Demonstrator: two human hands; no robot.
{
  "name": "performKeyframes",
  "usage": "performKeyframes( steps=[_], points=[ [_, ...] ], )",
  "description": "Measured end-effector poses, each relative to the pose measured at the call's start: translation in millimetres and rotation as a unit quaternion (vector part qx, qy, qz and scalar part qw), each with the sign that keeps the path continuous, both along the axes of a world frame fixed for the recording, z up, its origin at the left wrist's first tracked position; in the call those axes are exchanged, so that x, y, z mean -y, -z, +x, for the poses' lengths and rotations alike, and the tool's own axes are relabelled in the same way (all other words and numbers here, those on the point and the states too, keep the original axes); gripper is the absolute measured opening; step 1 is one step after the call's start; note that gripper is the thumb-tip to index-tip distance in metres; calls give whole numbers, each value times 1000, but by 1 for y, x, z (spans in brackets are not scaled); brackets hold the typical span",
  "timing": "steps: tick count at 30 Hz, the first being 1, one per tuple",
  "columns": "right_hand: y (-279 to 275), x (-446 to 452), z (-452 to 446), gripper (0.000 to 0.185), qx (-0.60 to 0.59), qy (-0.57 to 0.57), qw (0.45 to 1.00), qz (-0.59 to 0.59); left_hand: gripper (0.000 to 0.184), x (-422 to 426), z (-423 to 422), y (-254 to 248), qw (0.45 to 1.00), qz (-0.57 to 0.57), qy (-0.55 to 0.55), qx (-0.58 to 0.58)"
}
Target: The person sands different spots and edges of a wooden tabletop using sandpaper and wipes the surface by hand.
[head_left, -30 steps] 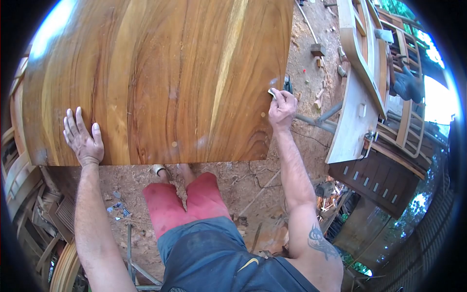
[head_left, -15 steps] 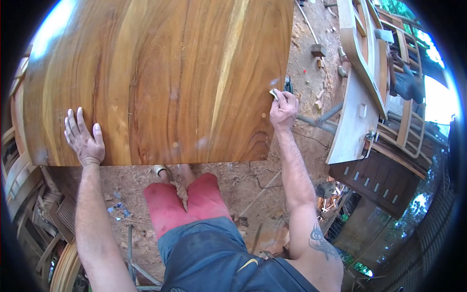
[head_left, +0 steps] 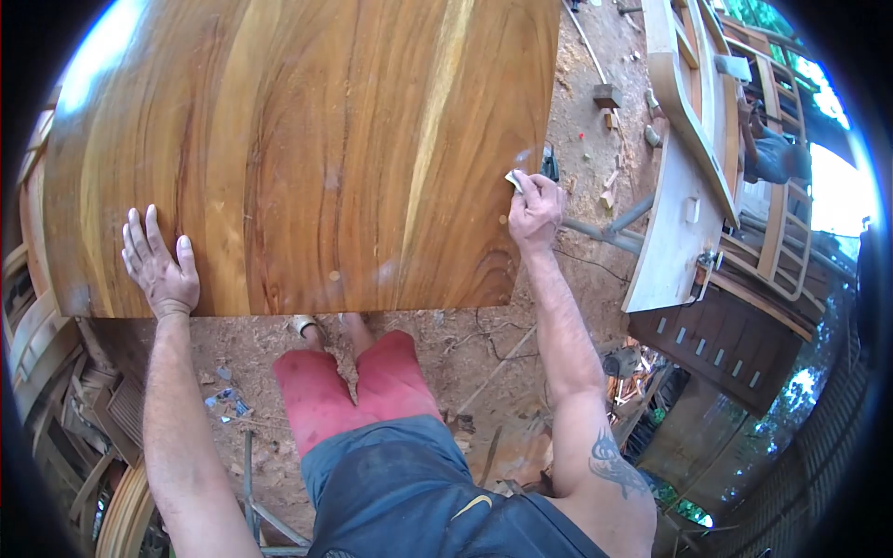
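Note:
A broad, glossy wooden panel (head_left: 307, 149) with brown and yellow grain lies in front of me. My left hand (head_left: 161, 265) rests flat on its near left part, fingers spread, holding nothing. At the panel's right edge, my right hand (head_left: 537, 212) pinches a small pale folded piece (head_left: 513, 180), which looks like sandpaper or cloth. That piece touches or sits just over the panel's surface. The fingertips partly hide it.
Right of the panel, a dark wooden block (head_left: 607, 96) and scraps lie on the dirt floor. Further right are a pale curved board (head_left: 672, 219), a dark slatted panel (head_left: 721, 344) and a person in grey (head_left: 777, 156). Wooden pieces are stacked at the left.
My right hand has shifted slightly left with the pale piece, which lies a little further onto the panel. The person at the far right has changed posture. My left hand stays put.

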State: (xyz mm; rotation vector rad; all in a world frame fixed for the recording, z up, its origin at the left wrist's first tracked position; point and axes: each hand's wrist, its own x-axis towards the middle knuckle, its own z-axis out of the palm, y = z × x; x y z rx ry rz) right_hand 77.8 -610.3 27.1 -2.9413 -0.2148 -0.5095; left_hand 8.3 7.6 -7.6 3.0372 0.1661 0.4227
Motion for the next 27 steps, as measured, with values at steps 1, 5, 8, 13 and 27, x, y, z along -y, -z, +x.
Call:
performKeyframes(
  steps=[1, 5, 8, 13, 27],
  points=[
    [3, 7, 2, 34, 8, 11, 1000, 9, 74, -1, -1, 0, 1000, 1, 0, 0],
    [5, 5, 4, 35, 23, 5, 1000, -1, 75, 0, 0, 0, 1000, -2, -3, -3],
    [4, 12, 5, 37, 16, 17, 1000, 9, 77, -2, -1, 1, 1000, -2, -4, -5],
    [6, 7, 1, 38, 12, 20, 1000, 11, 74, 0, 0, 0, 1000, -3, -1, 0],
    [3, 10, 6, 36, 18, 30, 999, 5, 74, -1, -1, 0, 1000, -2, 1, 2]
  ],
)
